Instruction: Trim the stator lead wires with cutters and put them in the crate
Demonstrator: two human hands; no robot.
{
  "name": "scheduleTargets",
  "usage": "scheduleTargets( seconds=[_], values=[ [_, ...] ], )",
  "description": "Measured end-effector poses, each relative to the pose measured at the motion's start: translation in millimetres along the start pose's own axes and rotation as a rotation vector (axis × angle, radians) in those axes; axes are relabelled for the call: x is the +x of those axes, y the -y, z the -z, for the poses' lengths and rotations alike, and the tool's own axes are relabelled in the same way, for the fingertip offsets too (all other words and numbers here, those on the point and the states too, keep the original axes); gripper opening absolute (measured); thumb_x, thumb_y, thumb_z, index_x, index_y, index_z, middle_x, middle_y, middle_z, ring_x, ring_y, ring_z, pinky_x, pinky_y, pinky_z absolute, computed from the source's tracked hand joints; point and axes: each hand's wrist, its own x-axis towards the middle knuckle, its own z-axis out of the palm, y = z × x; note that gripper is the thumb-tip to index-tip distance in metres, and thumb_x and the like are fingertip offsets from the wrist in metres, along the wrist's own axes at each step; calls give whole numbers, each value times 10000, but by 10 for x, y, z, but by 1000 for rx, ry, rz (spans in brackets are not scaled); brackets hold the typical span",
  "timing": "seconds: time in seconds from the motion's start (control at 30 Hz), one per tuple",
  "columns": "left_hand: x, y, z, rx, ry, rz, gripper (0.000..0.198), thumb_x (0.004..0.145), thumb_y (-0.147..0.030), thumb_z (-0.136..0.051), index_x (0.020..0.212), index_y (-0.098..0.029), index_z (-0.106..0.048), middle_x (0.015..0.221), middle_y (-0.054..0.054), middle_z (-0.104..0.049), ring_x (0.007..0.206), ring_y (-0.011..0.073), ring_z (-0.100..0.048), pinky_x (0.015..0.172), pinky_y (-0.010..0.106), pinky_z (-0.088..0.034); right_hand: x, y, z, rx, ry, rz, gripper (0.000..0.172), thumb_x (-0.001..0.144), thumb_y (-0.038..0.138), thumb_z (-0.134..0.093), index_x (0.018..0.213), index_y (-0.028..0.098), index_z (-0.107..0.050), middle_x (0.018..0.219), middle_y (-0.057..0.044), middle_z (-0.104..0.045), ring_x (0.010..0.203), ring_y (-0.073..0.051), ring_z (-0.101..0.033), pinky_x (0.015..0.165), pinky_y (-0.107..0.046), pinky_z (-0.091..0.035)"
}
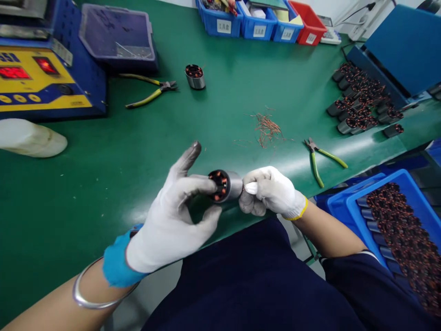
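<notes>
Between my gloved hands, above the front edge of the green table, a motor stator (234,186) lies on its side, a metal cylinder with copper windings showing at its dark left end. My left hand (182,207) has a fingertip at that open end and the thumb just below, with another finger stretched out beyond. At the opposite end my right hand (267,191) is closed in a pinch against the stator; its fingers hide most of what is there, though thin wire seems to show. A pile of copper wire scraps (268,130) lies behind, near green-handled cutters (313,149).
One more stator (195,77) stands near yellow-handled cutters (156,92). Several stators (358,103) cluster at right by a blue box (403,48). A blue crate (353,197) of stators sits lower right. At left are a soldering unit (44,78) and purple bin (119,34). Labelled bins (223,26) line the back.
</notes>
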Motion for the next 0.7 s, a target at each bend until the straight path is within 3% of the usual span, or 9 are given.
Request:
scheduleTargets(
  seconds=[0.1, 0.17, 0.2, 0.27, 0.33, 0.4, 0.53, 0.6, 0.7],
  values=[
    [-1, 11, 50, -76, -62, -78, 157, 756, -169, -671, 823, -235, -545, 1521, 9, -342, 1183, 270, -586, 986, 475, -504, -23, 35, 1, 5, 23, 26, 226, 791, 353, -620, 708, 142, -612, 632, -4, -670, 432, -73, -557, 385, -159, -443],
    [59, 21, 72, -275, -130, 157, 201, 850, -410, -596, 791, -222, -553, 1358, 54, -518, 1007, 247, -666, 831, 444, -582, -36, 33, -5, -24, 29, 39, 214, 793, 345, -634, 733, 141, -612, 657, -10, -678, 455, -69, -566, 409, -155, -455],
    [99, 29, 77, -388, -74, 343, 337, 870, -546, -517, 815, -217, -565, 1234, 87, -598, 876, 239, -692, 713, 425, -604, -37, 25, -8, -42, 29, 51, 203, 798, 333, -632, 739, 140, -612, 664, -11, -678, 464, -66, -568, 420, -150, -457],
    [174, 46, 81, -583, 243, 704, 569, 849, -719, -372, 892, -193, -584, 953, 115, -685, 593, 215, -666, 494, 386, -569, -29, -2, -9, -63, 30, 78, 188, 812, 312, -622, 746, 136, -615, 671, -12, -677, 475, -59, -571, 437, -143, -461],
    [208, 50, 77, -643, 527, 855, 603, 849, -722, -364, 905, -167, -594, 737, 90, -675, 466, 198, -610, 432, 365, -530, -10, -25, -6, -48, 31, 90, 173, 816, 297, -620, 754, 136, -619, 674, -10, -680, 482, -57, -579, 445, -138, -467],
    [193, 35, 59, -537, 453, 742, 479, 827, -630, -520, 912, -165, -601, 733, 74, -674, 560, 209, -646, 524, 361, -562, 10, -30, -4, -10, 27, 78, 179, 809, 303, -627, 749, 134, -623, 667, -10, -683, 473, -60, -582, 431, -139, -464],
    [139, -3, 8, -302, -31, 392, 563, 613, -466, -799, 1056, -197, -580, 1233, 127, -613, 1030, 272, -645, 867, 396, -562, 34, 3, -14, 63, 6, 65, 237, 766, 355, -658, 704, 129, -626, 604, -7, -669, 409, -73, -554, 366, -153, -435],
    [164, -8, 3, -442, 52, 447, 587, 693, -601, -679, 1083, -178, -569, 1284, 171, -579, 924, 270, -680, 766, 411, -592, 43, 17, -27, 63, 1, 60, 247, 754, 361, -663, 686, 126, -630, 589, -7, -664, 401, -76, -551, 363, -156, -434],
    [220, -2, 29, -625, 432, 716, 691, 862, -711, -254, 960, -129, -612, 893, 163, -699, 496, 202, -627, 458, 381, -544, 63, 11, -44, 45, -1, 41, 225, 753, 339, -658, 682, 126, -632, 601, -9, -670, 413, -68, -556, 384, -150, -442]
  ],
)
